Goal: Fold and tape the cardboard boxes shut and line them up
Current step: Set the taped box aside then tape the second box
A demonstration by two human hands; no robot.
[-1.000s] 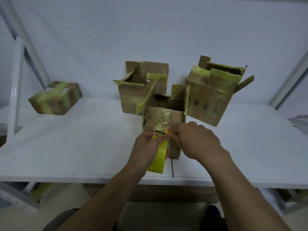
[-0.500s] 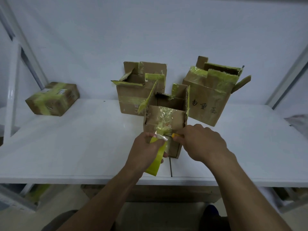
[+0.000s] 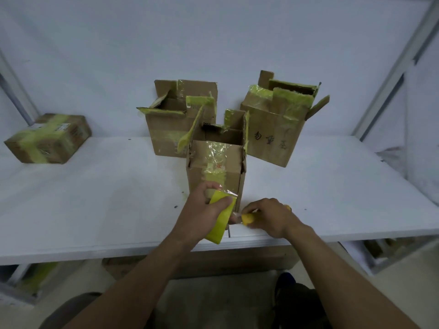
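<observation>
My left hand [image 3: 202, 211] is pinching the tape [image 3: 219, 222]; my right hand [image 3: 269, 217] is gripping, probably, a cutter [image 3: 247, 219]. I'm wanting it taut, cutting close to the box [image 3: 221, 160].

My left hand [image 3: 204, 210] and right hand [image 3: 268, 217] are bare. My left forearm [image 3: 142, 276] and right forearm [image 3: 332, 264] are bare too, all the way to the bottom edge of the view. Under the left one sits a blurred grey shape [image 3: 71, 309], perhaps my trouser knee. Under the right is a blue-black shape [image 3: 292, 298], shoe or trouser leg; I cannot tell which.
</observation>
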